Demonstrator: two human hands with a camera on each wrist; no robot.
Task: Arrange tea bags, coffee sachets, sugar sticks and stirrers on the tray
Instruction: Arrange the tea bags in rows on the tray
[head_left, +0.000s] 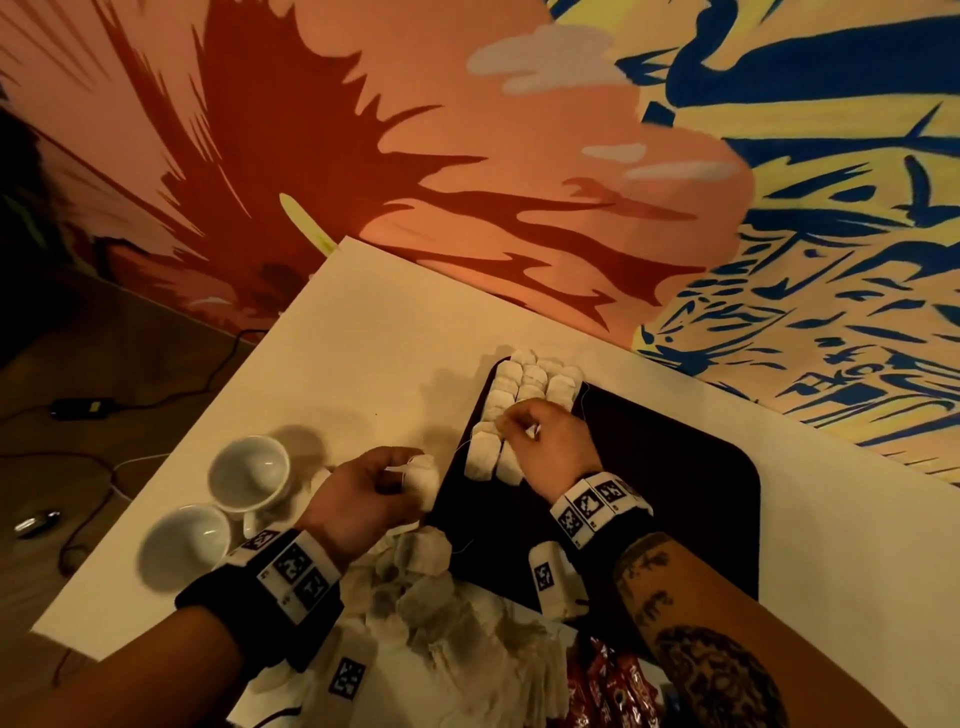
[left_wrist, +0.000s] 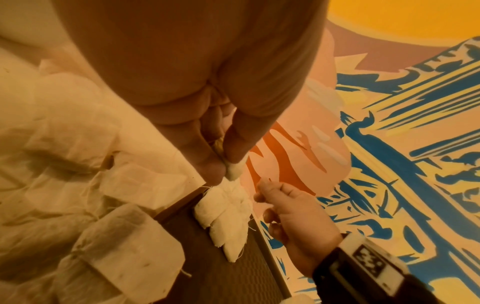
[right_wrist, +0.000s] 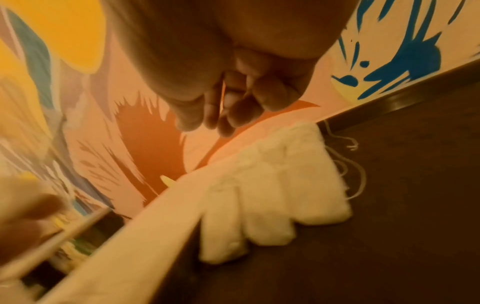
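Nearest, loose tea bags (head_left: 436, 613) lie heaped on the table (head_left: 374, 332) by your left wrist, spilling against the near edge of the tray (head_left: 691, 493). Red sachets (head_left: 613, 686) sit at the bottom edge, near your right forearm. No sugar sticks or stirrers can be made out.

Handling, as a judgement: the bags look light, soft and papery, limp under their own weight, with thin strings that could snag neighbours. Pinch a top corner or the folded head, not the belly; a hard squeeze may tear the paper.

Left hand (head_left: 363, 493): thumb and forefinger pressed together on the top of one bag (left_wrist: 233, 170), which hangs just beside the tray's left edge. The other fingers are curled under.

Right hand (head_left: 550, 447): over the tray, fingers (right_wrist: 233, 115) drawn close and curled above the rows. It seems to pinch something thin, perhaps a string, but you cannot tell for certain from these views.

Farther out, laid bags (head_left: 524, 400) stand in tight rows along the tray's left side, touching one another, strings trailing onto the dark surface. The rest of the tray is bare.

Two white cups (head_left: 218, 504) lie to the left on the table.
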